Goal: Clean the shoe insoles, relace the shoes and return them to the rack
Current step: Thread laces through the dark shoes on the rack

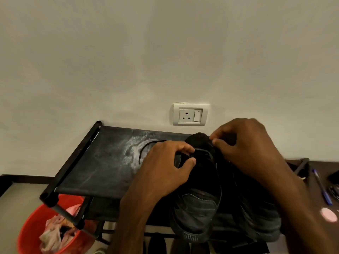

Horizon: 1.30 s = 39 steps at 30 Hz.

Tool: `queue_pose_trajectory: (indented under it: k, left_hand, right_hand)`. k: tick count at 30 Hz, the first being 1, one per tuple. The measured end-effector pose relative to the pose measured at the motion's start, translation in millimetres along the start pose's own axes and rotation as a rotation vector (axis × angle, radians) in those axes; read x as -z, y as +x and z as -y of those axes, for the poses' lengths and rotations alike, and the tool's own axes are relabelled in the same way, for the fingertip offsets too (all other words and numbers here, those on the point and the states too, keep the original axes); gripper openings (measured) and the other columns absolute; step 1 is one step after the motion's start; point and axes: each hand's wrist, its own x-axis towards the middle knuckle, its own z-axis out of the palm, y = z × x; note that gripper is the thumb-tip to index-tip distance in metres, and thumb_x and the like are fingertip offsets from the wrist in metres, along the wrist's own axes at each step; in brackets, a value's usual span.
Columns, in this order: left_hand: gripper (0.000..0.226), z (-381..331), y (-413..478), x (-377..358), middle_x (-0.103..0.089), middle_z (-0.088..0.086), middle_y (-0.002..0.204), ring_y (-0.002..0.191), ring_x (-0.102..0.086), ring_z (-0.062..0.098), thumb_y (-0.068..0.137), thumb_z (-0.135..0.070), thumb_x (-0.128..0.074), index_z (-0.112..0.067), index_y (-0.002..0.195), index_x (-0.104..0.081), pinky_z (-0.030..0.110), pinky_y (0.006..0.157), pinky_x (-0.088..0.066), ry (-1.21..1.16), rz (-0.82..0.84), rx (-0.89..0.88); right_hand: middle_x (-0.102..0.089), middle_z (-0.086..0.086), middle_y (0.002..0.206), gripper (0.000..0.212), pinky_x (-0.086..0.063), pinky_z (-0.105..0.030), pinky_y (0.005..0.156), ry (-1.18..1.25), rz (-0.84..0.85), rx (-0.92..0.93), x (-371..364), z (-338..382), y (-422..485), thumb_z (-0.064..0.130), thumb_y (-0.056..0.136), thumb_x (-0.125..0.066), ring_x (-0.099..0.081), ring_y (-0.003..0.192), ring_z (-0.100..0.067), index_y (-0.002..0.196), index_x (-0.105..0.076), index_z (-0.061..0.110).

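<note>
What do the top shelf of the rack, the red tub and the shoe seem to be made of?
Top shelf: dark fabric stretched between black tubes, matte, smeared with white powder. Red tub: probably plastic, by its smooth, slightly glossy wall. Shoe: black matte textile upper, perhaps knit or suede; ribbed heel looks rubbery.

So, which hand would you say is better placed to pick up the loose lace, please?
Probably left: the left hand lies beside the loose lace, while the right hand pinches the shoe.
</note>
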Motion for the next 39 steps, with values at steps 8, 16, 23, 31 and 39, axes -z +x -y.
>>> queue_pose_trajectory:
  k: [8, 16, 23, 31, 39]
  left_hand:
    - [0.018, -4.5, 2.5, -4.9, -0.073, -0.022, 0.097, 0.085, -0.065, -0.004, 0.096, -0.036, -0.065, -0.033, 0.109, -0.077, 0.006, 0.077, -0.049, -0.058, 0.014, -0.045]
    - [0.020, 1.0, 6.5, -6.1, -0.074, -0.023, 0.097, 0.092, -0.063, -0.009, 0.101, -0.029, -0.059, -0.034, 0.102, -0.078, 0.007, 0.078, -0.047, -0.142, 0.016, -0.023]
    - [0.017, 12.5, 9.9, -2.3, -0.074, -0.021, 0.093, 0.083, -0.070, 0.002, 0.100, -0.022, -0.062, -0.030, 0.098, -0.077, 0.022, 0.067, -0.056, -0.265, 0.095, 0.000]
    - [0.016, 17.0, 10.6, 1.9, -0.073, -0.006, 0.090, 0.071, -0.068, 0.011, 0.100, -0.016, -0.062, -0.026, 0.098, -0.074, 0.018, 0.054, -0.051, -0.367, 0.179, 0.036]
    - [0.024, 19.9, 19.5, -4.7, -0.073, -0.016, 0.108, 0.078, -0.072, 0.012, 0.098, -0.016, -0.066, -0.033, 0.111, -0.077, 0.022, 0.056, -0.055, -0.242, 0.180, -0.039]
  right_hand:
    - [-0.074, 0.014, 0.084, 0.010, -0.048, -0.006, 0.057, 0.087, 0.298, -0.057, -8.2, 2.1, -4.6, 0.026, 0.094, -0.073, -0.066, 0.070, 0.008, 0.099, -0.081, 0.028]
    - [-0.074, 0.004, 0.071, 0.010, -0.052, -0.012, 0.057, 0.225, 0.392, -0.127, -4.4, -9.7, -5.3, 0.020, 0.093, -0.072, -0.070, 0.059, -0.004, 0.099, -0.079, 0.022]
    - [-0.077, 0.003, 0.071, 0.008, -0.062, -0.023, 0.070, 0.236, 0.340, -0.157, 3.6, -10.5, -5.8, 0.017, 0.089, -0.078, -0.075, 0.065, -0.009, 0.082, -0.080, 0.021]
    - [-0.077, -0.002, 0.074, 0.007, -0.062, -0.034, 0.084, 0.353, 0.380, -0.164, 8.3, -13.7, -8.6, 0.016, 0.087, -0.075, -0.077, 0.072, -0.014, 0.081, -0.078, 0.013]
    - [-0.078, -0.008, 0.083, 0.017, -0.064, -0.038, 0.081, 0.408, 0.451, -0.147, 5.7, -21.3, -4.8, -0.001, 0.096, -0.064, -0.078, 0.080, -0.021, 0.101, -0.075, 0.012]
